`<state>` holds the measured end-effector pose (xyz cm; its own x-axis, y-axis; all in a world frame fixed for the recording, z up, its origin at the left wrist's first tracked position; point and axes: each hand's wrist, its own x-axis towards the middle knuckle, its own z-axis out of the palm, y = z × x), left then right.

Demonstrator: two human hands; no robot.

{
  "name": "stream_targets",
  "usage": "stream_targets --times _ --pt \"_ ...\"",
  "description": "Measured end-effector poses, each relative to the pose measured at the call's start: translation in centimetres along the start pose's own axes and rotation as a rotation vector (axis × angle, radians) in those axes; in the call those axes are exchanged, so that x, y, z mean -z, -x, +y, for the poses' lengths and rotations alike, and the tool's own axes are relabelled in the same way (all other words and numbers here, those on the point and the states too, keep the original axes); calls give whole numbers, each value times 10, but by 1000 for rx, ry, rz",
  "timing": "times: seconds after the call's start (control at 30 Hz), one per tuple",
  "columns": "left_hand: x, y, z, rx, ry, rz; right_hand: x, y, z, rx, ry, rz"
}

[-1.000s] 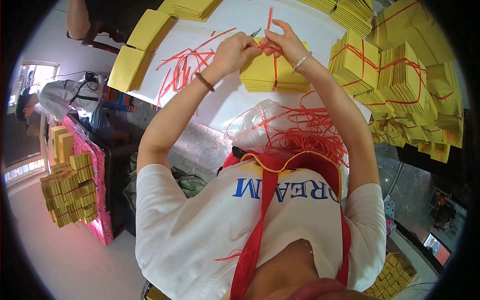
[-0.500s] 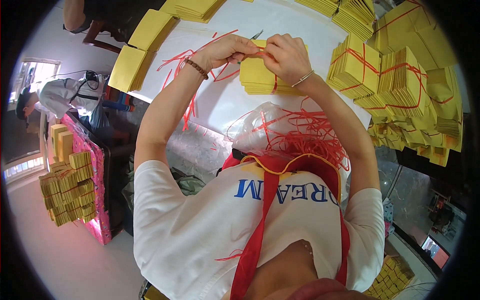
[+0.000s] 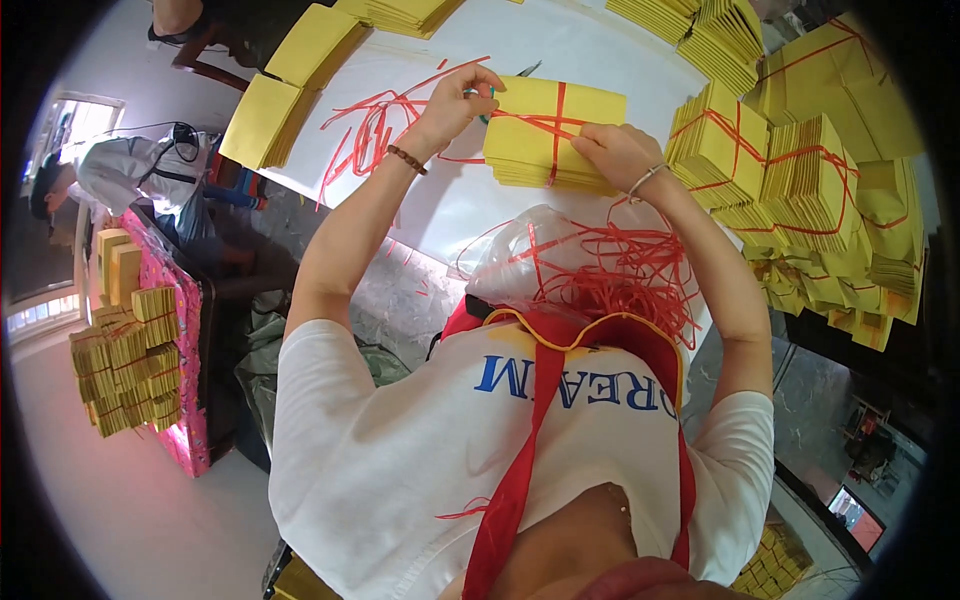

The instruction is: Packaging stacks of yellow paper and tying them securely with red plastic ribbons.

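Note:
A bundle of yellow paper envelopes or folded sheets (image 3: 525, 135) lies on the white tabletop, with a red plastic strip (image 3: 559, 105) running across it both ways. My left hand (image 3: 455, 105) is at the bundle's left edge, its fingers closed on a strip end. Scissors (image 3: 530, 69) with teal handles lie partly hidden behind those fingers. On the bundle's right side, my right hand (image 3: 622, 158) has its thumb and fingers pinched on the other side of the strip; the exact grip is partly hidden.
Loose red strips (image 3: 370, 125) lie left of the bundle. A clear plastic bag (image 3: 520, 250) with tangled red strips is close to my red apron (image 3: 545, 400). Yellow stacks (image 3: 290, 95) line the far edge; tied bundles (image 3: 720, 145) are piled right. Another person (image 3: 150, 190) is at far left.
My hands have moved apart from above the bundle, the right one toward me and to the right. The strip crossing on top of the bundle now shows pulled out between them.

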<state>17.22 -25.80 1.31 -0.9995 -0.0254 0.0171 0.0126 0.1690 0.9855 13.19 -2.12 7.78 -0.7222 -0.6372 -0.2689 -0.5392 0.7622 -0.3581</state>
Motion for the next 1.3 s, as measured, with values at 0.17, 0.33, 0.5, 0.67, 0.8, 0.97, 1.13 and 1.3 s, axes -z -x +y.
stream_targets --times 0.17,0.33,0.5,0.67,0.8,0.97,1.13,1.3 --pt "-13 7 7 -273 -439 -22 15 1 13 -27 73 -41" --pt "-14 7 0 -239 -464 7 20 -16 12 364 -607 -78" --pt "-16 7 -6 -234 -301 126 -3 -51 -16 354 -1089 -267" --pt "-11 12 4 4 -137 -50 -21 -77 -17 272 -1476 -81" --pt "-17 15 18 -42 -346 -13 -14 -80 -21 343 -1291 -107" --pt "-22 7 9 -43 -199 107 -11 -72 -24 272 -1362 -139" --pt "-19 2 8 62 242 112 -38 -68 -15 309 -1234 76" --pt "-17 1 14 205 353 112 -47 -69 -18 330 -1001 123"
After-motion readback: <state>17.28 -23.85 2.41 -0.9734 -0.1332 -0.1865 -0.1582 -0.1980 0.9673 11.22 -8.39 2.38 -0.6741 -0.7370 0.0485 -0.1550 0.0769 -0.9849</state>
